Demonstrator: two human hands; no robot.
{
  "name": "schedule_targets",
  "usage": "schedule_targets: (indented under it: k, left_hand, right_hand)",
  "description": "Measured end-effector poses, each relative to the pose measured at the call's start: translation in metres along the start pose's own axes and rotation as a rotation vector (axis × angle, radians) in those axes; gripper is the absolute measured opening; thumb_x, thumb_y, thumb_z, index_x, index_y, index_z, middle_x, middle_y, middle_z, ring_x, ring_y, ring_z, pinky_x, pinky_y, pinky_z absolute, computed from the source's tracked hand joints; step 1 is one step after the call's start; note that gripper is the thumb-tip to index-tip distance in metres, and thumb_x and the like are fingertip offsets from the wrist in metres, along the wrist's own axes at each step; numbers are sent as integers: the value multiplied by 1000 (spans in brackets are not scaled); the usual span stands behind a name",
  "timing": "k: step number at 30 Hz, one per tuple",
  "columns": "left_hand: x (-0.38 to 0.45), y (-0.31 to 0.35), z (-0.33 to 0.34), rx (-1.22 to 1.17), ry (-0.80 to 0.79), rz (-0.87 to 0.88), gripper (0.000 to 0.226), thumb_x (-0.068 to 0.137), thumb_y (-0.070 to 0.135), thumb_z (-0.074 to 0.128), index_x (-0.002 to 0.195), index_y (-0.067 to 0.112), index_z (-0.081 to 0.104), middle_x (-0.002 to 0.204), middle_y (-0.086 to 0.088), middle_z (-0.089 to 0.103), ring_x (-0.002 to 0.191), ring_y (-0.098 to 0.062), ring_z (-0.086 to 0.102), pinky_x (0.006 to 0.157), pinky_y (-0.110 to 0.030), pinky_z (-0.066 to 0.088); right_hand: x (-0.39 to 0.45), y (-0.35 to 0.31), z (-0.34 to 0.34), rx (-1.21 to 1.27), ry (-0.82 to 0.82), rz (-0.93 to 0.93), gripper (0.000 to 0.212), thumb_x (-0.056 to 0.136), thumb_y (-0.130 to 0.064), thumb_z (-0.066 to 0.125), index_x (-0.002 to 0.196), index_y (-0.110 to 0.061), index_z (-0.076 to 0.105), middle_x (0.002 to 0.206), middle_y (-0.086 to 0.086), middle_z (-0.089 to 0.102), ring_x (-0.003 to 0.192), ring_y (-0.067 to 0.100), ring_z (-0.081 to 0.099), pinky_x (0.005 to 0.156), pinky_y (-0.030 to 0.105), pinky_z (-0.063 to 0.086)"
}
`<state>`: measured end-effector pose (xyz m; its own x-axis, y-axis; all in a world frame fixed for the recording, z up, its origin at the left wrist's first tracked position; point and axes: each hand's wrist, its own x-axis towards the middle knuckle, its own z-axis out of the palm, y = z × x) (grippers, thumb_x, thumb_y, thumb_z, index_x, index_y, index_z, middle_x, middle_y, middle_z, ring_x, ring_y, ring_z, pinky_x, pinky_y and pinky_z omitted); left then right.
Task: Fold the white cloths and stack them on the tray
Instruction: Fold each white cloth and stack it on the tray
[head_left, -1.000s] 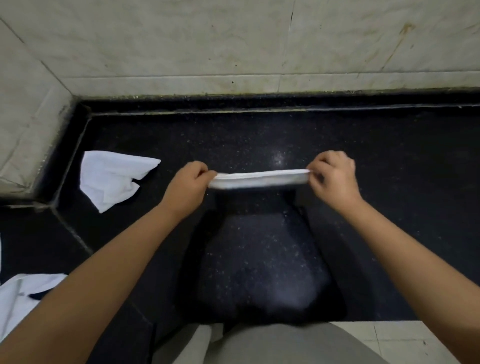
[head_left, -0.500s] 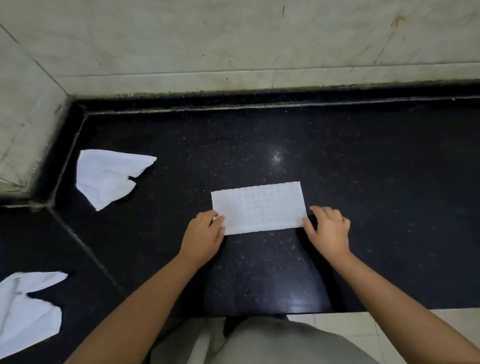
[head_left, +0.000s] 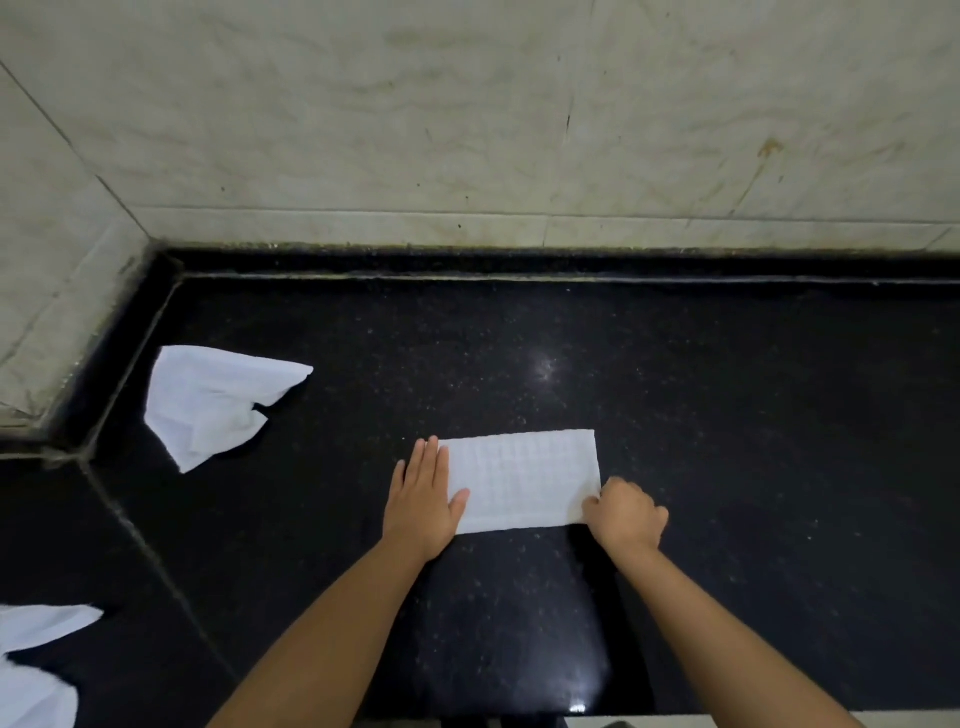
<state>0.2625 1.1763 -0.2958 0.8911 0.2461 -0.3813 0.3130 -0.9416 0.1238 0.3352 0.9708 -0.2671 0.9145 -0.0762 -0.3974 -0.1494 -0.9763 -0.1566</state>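
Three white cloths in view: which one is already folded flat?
The folded cloth at centre, a neat rectangle lying between the left hand and right hand. The crumpled cloth by the corner and the one at the lower left edge lie loose.

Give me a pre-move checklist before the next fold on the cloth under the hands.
1. Folded cloth lies flat on the black counter, edges squared: ok.
2. Left hand rests flat on the cloth's left end, pinning it: ok.
3. Right hand has fingers curled on the cloth's near right corner, ready to lift: ok.
4. Counter around the cloth free for folding over: ok.
5. Tray for stacking in view: not ok, none visible.
6. Remaining cloths: crumpled cloth near the corner and another cloth at the lower left edge, both unfolded: not ok.
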Motion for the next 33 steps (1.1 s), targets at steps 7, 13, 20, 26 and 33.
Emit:
schedule_targets:
  k: [7, 13, 20, 26, 33]
  left_hand:
    - [-1, 1, 0, -10, -8, 1, 64, 100, 43, 19, 148, 10, -7, 158, -4, -15, 145, -18, -14, 121, -37, -3]
    - [-5, -6, -4, -13, 0, 74, 62, 101, 39, 24, 149, 9, -1, 158, -5, -9, 146, -18, -10, 120, -35, -1]
    - [-13, -29, -8, -52, 42, 73, 61, 101, 36, 26, 149, 9, 2, 159, -5, -6, 147, -18, -7, 120, -35, 3]
    - [-38, -78, -12, -156, 142, -49, 58, 100, 34, 30, 149, 9, 9, 159, -5, 0, 147, -18, -3, 120, -35, 10]
    - [-87, -136, -4, -215, 174, -166, 54, 100, 30, 35, 146, 6, 21, 158, -10, 9, 147, -22, 2, 119, -34, 14]
  right_hand:
    - [-7, -5, -6, -70, -105, 92, 26, 88, -12, 44, 110, -7, 55, 115, 8, 60, 105, 26, 55, 96, 37, 35]
    - [-3, -9, -16, 168, -235, 179, 11, 88, -9, 45, 82, -7, 55, 91, 9, 57, 89, 25, 55, 73, 31, 46]
    - [-17, -39, -32, 454, 22, -127, 28, 84, -14, 50, 60, -14, 36, 67, 1, 46, 69, 21, 47, 54, 27, 31]
    - [-63, -109, -14, 528, 86, -454, 33, 84, -15, 57, 58, -18, 37, 65, -6, 44, 62, 12, 43, 59, 25, 31]
    - [-84, -130, 59, -7, -71, -624, 23, 91, -18, 45, 104, -2, 56, 110, 13, 55, 96, 31, 55, 85, 36, 43]
